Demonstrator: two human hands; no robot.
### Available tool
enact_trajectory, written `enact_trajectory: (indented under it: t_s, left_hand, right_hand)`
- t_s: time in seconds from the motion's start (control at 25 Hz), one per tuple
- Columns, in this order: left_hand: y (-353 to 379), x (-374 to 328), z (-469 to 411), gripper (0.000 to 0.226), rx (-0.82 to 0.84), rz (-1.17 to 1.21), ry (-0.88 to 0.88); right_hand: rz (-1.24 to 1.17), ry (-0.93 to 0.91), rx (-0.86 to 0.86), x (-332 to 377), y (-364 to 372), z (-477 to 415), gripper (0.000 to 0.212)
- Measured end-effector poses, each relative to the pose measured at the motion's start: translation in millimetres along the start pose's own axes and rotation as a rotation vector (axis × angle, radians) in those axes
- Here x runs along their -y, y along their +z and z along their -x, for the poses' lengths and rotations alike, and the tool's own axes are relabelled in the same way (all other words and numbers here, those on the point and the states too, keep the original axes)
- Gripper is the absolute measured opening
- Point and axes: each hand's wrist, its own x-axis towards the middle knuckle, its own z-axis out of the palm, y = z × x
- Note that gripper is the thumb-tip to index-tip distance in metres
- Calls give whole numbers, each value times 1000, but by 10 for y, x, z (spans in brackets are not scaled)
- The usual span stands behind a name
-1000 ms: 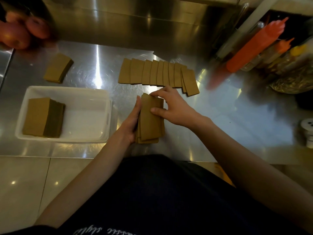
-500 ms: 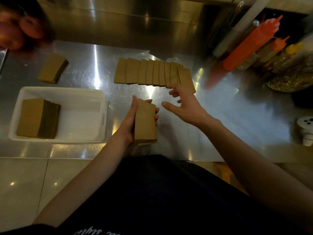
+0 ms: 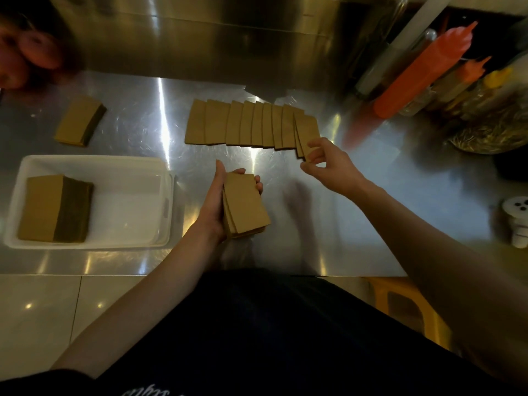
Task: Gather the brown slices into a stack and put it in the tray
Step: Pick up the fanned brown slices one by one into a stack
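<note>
My left hand holds a small stack of brown slices just above the steel counter. Behind it, a row of several overlapping brown slices lies fanned out on the counter. My right hand pinches the near corner of the rightmost slice in that row. The white tray stands at the left and holds a thick stack of slices in its left half. A further stack of slices lies on the counter behind the tray.
Orange and yellow squeeze bottles and jars crowd the back right. A white shaker lid sits at the right edge. Red round fruit shows blurred at the far left. The counter's front edge runs just before my body.
My right hand let go of the held stack and reached back and right to the end of the row, where it now pinches the last slice. The left hand keeps the stack.
</note>
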Motion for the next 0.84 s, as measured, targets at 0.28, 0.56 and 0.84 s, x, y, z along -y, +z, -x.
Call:
enact_trajectory:
  t_s: [0.28,0.56,0.84]
  left_hand:
    - [67,-65,-174,57,-35,25,6]
    - [145,-43,-283,56,-56,85,61]
    - [154,109,-338,56,-99,112,78]
  right_hand:
    - [133,-3,24,-90,-180,-525,53]
    - [589,-60,151,-164,-327,-1252,54]
    - [692,-77,156,-369,-243,-1470,85]
